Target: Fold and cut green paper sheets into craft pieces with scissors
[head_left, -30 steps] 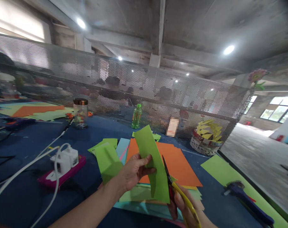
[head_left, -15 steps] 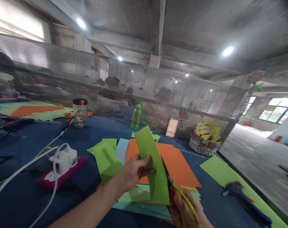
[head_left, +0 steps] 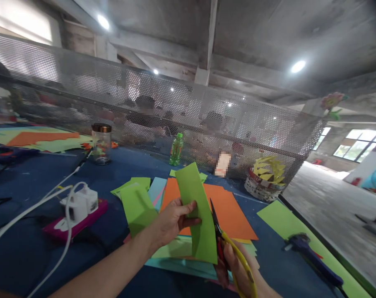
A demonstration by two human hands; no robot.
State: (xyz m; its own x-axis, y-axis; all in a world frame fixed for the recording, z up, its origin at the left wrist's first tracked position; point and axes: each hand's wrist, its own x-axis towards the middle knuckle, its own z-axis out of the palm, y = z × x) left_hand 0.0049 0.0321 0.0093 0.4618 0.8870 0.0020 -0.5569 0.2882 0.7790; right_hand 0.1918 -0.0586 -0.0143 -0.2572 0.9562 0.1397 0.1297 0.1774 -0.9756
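A long strip of green paper (head_left: 196,182) stands tilted in my left hand (head_left: 175,219), pinched between thumb and fingers. My right hand (head_left: 237,265) is closed round yellow-handled scissors (head_left: 242,260). Their dark blades lie along the strip's right edge; whether they touch it I cannot tell. Beneath my hands is a stack with orange paper (head_left: 234,211) on top and pale green and blue sheets below. Another green paper piece (head_left: 136,207) lies to the left of it.
A magenta power strip (head_left: 97,211) with white plugs and cables sits at left. Behind stand a lidded jar (head_left: 101,145), a green bottle (head_left: 176,151) and a basket (head_left: 262,186) of yellow paper pieces. A blue glue gun (head_left: 315,256) lies at right. Mesh panelling (head_left: 119,99) borders the table.
The scissor blades, close against the strip's right edge before, now show more clearly beside it. My left hand keeps its hold on the strip. The whole view has shifted slightly.
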